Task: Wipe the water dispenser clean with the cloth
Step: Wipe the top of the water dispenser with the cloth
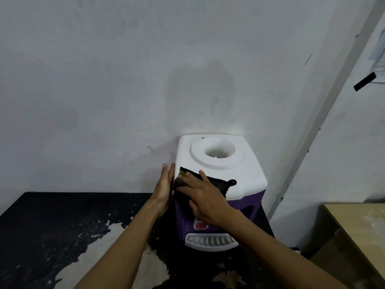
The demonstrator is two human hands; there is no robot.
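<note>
Black cloth pressed on the white-topped water dispenser under the right grip, laid flat; left grip, also flat, touches its side.

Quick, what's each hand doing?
Left hand: open, flat against the dispenser.
Right hand: open, pressing the cloth.

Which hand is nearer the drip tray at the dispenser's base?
Right. The right hand presses the cloth on the dispenser's front top edge, directly above the drip tray; the left hand lies flat against the dispenser's left side, further off.
</note>
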